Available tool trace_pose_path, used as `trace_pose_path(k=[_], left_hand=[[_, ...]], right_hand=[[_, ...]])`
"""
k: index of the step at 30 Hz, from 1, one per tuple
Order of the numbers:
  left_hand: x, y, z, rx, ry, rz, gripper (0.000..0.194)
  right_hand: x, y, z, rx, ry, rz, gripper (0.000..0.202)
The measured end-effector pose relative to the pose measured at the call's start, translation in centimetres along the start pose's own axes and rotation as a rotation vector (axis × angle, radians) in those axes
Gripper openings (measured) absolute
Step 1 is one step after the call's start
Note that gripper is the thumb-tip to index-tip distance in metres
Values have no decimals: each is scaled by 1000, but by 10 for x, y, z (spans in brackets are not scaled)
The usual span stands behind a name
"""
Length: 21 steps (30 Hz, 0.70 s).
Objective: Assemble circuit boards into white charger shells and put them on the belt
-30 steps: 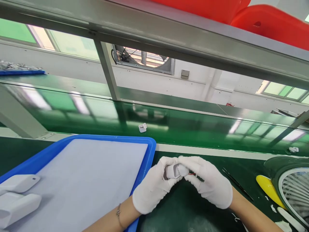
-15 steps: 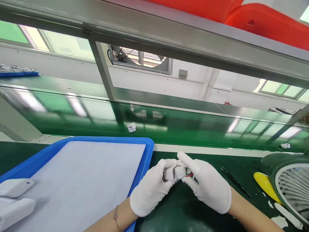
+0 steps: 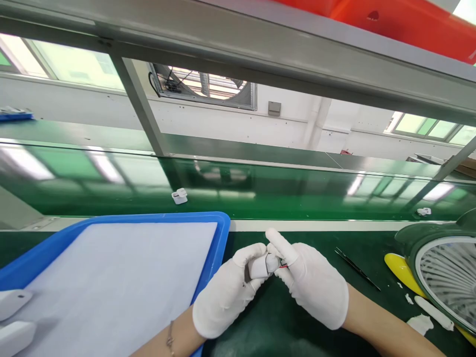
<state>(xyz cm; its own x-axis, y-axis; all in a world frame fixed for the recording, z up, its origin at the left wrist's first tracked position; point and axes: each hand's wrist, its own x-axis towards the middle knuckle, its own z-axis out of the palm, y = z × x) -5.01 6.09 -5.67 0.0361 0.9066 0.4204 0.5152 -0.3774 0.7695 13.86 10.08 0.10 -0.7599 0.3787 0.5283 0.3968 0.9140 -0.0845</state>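
Note:
Both hands wear white gloves and meet over the dark green table, right of the blue tray [image 3: 224,233]. My left hand [image 3: 230,287] is wrapped round a small white plastic housing [image 3: 259,267]. A rounded whitish piece [image 3: 272,263] sits at the housing's right end, with a bit of red wire beside it. My right hand [image 3: 310,277] closes its fingertips on that end, by the wire; the fingers partly hide the contact. Two white housings [image 3: 17,337] lie on the white sheet at the tray's left edge.
Black tweezers [image 3: 357,268] lie right of my hands. Beyond them are a yellow object [image 3: 401,270], a green round fan [image 3: 446,267], a white stick [image 3: 433,312] and torn scraps. A small white box [image 3: 179,196] stands behind the tray. A metal shelf beam [image 3: 260,44] crosses above.
The view has shifted slightly, so most things sit a little further left. Both hands keep their grip, and the right fingertips are slightly closer to the white housing.

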Motion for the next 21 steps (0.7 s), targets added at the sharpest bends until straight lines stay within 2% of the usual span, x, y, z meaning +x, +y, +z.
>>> trace_pose_path(k=[4, 10, 13, 16, 18, 21], left_hand=[[0, -2, 3, -73, 84, -43, 41], [2, 8, 3, -167, 141, -102, 37], [0, 8, 2, -176, 133, -74, 33], [0, 6, 0, -126, 143, 6, 33], [2, 7, -2, -106, 92, 91, 30], [8, 10, -5, -119, -103, 176, 26]], right_hand=[[1, -3, -2, -31, 19, 20, 73], [5, -7, -6, -25, 55, 22, 72], [7, -10, -9, -18, 43, -19, 71], [7, -12, -8, -53, 32, 7, 72], [5, -14, -5, -86, -24, 22, 77], [4, -16, -3, -107, -136, 56, 83]])
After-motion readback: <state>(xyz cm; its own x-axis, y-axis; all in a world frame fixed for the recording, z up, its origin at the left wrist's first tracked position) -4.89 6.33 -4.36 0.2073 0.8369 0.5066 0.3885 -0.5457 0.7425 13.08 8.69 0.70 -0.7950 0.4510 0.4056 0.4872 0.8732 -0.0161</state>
